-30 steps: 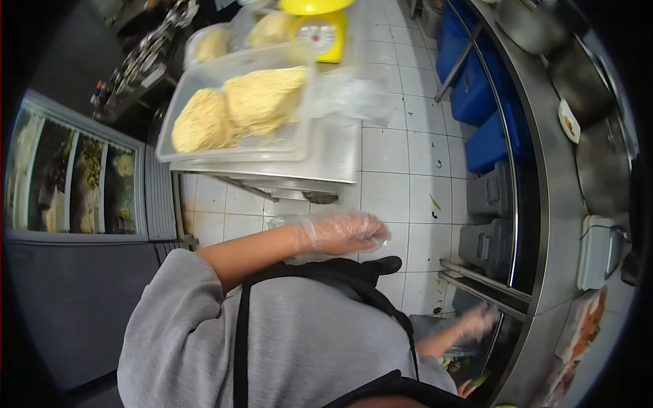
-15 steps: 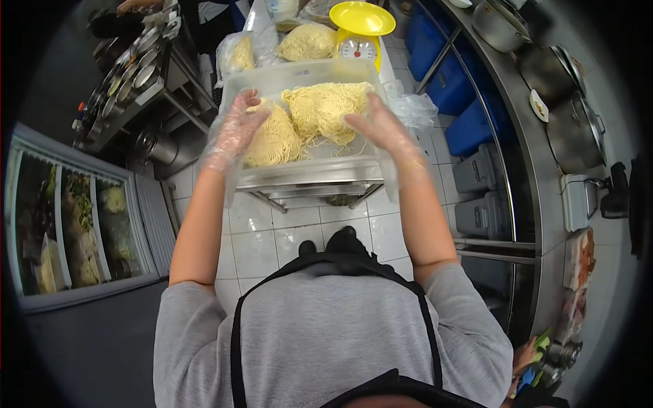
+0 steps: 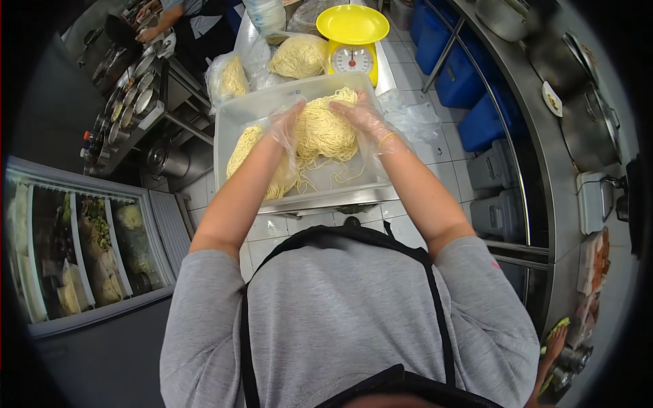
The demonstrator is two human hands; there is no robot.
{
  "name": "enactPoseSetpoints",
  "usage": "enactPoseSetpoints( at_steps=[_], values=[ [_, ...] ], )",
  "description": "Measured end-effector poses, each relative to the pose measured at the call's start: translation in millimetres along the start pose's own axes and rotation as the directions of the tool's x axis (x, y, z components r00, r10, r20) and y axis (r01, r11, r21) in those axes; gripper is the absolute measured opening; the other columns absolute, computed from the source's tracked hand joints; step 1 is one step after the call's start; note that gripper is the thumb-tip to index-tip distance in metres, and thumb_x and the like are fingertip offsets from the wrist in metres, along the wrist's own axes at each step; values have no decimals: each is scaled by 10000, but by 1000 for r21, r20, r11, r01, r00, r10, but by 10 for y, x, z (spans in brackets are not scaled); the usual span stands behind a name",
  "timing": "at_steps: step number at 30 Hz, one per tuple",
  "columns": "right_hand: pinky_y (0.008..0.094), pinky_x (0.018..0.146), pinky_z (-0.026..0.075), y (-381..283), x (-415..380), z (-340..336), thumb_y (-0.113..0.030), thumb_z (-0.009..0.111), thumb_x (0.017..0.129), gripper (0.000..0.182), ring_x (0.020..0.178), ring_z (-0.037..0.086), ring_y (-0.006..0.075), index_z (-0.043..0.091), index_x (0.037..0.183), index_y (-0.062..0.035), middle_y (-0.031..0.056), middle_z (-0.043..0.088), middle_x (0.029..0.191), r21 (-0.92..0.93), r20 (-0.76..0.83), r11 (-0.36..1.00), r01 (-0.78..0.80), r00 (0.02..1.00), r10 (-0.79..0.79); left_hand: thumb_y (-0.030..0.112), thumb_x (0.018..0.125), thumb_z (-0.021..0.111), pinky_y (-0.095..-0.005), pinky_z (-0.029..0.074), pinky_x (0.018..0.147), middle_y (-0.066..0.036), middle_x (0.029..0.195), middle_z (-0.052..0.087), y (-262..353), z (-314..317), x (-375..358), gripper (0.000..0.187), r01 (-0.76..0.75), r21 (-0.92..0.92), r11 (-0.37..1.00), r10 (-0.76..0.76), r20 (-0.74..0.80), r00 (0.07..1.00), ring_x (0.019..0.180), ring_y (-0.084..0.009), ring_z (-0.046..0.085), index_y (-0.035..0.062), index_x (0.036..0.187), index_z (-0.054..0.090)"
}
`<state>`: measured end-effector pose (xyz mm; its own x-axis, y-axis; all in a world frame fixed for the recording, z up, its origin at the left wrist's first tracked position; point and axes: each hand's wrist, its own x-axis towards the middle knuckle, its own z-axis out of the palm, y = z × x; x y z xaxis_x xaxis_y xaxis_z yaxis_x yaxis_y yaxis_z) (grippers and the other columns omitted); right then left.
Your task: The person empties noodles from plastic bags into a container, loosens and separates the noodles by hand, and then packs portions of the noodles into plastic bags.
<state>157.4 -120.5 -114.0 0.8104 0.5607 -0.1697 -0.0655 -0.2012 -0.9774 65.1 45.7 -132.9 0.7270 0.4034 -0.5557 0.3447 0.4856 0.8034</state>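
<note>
A clear plastic tub holds yellow noodles in two heaps. Around the right-hand noodle heap, both hands in thin clear gloves press in from either side. My left hand is at its left edge, fingers curved against the noodles. On the other side, my right hand cups the upper right of the same heap. The other noodle heap lies at the tub's left, partly hidden by my left forearm. Loose strands trail on the tub floor.
Behind the tub are bagged noodles and a yellow scale. A person works at the upper left near a rack of pans. Blue bins stand under the right counter. An open-topped chiller is at left.
My left hand has moved right, from over the left heap to the side of the right one. My right hand has closed in on that heap, which now looks more gathered.
</note>
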Motion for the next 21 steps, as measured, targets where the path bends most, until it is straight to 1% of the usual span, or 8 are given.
enactPoseSetpoints(
  at_steps=[6,8,9,11,14,19,20,21],
  values=[
    [320,887,449,-94,19,-103,-312,723,764,667,1005,551,224,363,1215,23,159,518,1131,423,-92,882,208,978,-187,292,741,751,-461,346,1000,-174,1335,390,207,117,-616,968,-390,86,917,399,-250,882,1226,-306,390,110,1427,94],
    [324,892,444,-117,-67,-92,-324,728,761,674,1015,544,224,374,1217,23,156,522,1130,600,-56,790,127,992,-117,320,686,788,-445,343,1015,-199,1356,349,148,-119,-557,1011,-429,204,880,423,76,903,1255,-325,360,87,1426,140],
    [327,899,438,-106,-93,-27,-352,731,753,693,1025,539,227,377,1221,19,155,529,1125,324,-69,927,187,982,-174,320,686,788,-445,343,1015,-199,1356,349,102,-110,-552,1011,-425,206,881,414,97,905,1255,-325,360,87,1426,140],
    [330,905,432,-74,-162,70,-379,734,746,713,1035,535,229,380,1224,14,155,537,1121,16,-80,977,214,974,-212,420,641,798,-400,344,1035,-250,1319,384,-35,-126,-576,1030,-462,871,167,441,354,825,1212,-356,416,37,1398,215],
    [363,997,372,-202,-235,160,-433,742,718,789,1163,462,269,382,1292,-30,163,515,1202,-498,134,799,337,940,-313,525,612,773,-402,291,1073,-259,1358,356,235,-155,-572,1088,-466,884,12,243,450,859,1262,-360,365,-3,1398,235],
    [358,910,432,46,-321,33,-401,786,654,798,1076,530,305,428,1260,-25,186,552,1149,-429,111,840,332,942,-316,475,617,792,-398,345,1028,-212,1335,437,580,-174,-377,1035,-514,857,-22,-82,511,855,1241,-328,421,12,1387,278],
    [371,892,440,-9,-382,31,-354,810,611,759,1041,553,302,475,1201,-15,183,575,1114,-371,140,888,270,962,-234,403,606,827,-388,382,988,-199,1252,518,385,-435,57,1054,-576,784,-231,-4,591,806,1169,-296,493,21,1398,245],
    [374,878,447,-44,-487,61,-305,830,562,730,1032,563,308,508,1150,-16,183,584,1102,-339,134,895,292,956,-261,307,594,851,-365,422,937,-181,1201,553,327,-420,50,1100,-615,789,10,-63,614,787,1108,-265,533,37,1417,173]
  ],
)
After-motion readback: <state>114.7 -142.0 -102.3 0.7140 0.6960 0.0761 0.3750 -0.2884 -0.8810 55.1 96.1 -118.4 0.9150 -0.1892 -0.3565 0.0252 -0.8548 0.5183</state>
